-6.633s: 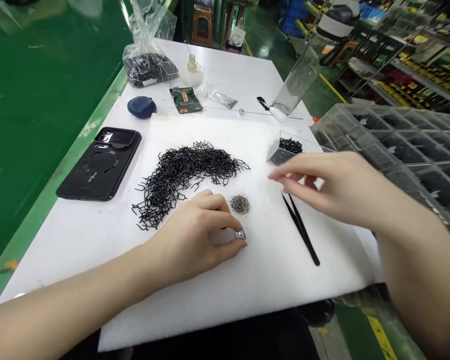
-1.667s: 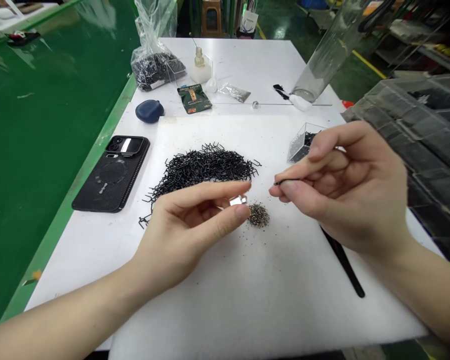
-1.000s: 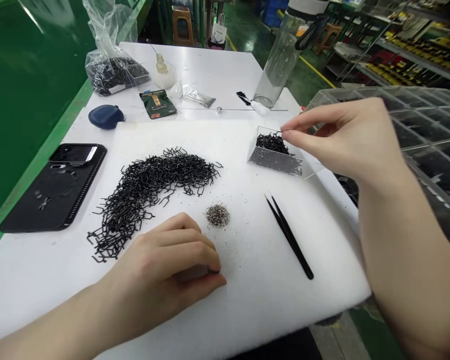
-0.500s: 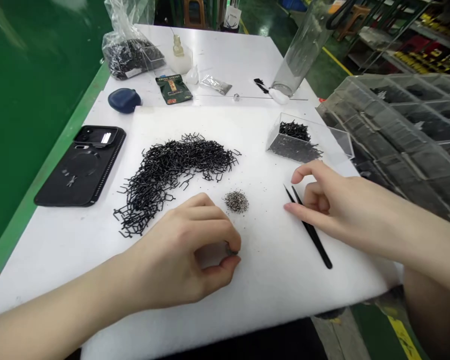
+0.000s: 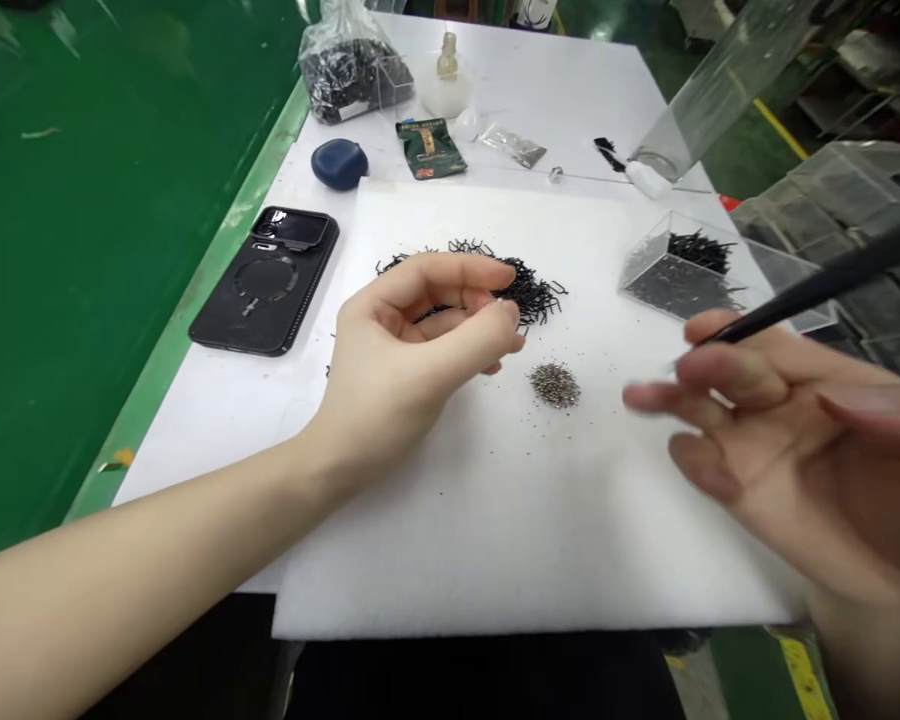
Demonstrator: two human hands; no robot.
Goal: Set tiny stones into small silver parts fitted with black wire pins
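Observation:
My left hand (image 5: pixel 412 355) hovers above the white foam pad (image 5: pixel 495 520), thumb and forefinger pinched together; what they hold is hidden. It covers part of the pile of black wire clips (image 5: pixel 531 290). A small heap of tiny metal bits (image 5: pixel 555 384) lies just right of it. My right hand (image 5: pixel 772 440), blurred by motion, is raised at the right and grips the black tweezers (image 5: pixel 817 285), which point up to the right. A clear box of black parts (image 5: pixel 675 278) stands behind it on the pad.
A black phone (image 5: pixel 266 282) and a blue case (image 5: pixel 340 163) lie left of the pad. A bag of black parts (image 5: pixel 349 65), a small bottle (image 5: pixel 447 75), a green packet (image 5: pixel 430 148) and a clear tube (image 5: pixel 720 85) sit behind. A clear compartment tray (image 5: pixel 832 195) stands at the right edge.
My right hand has picked the tweezers up off the pad and lifted them. My left hand has risen from the pad, still pinched, to in front of the clip pile.

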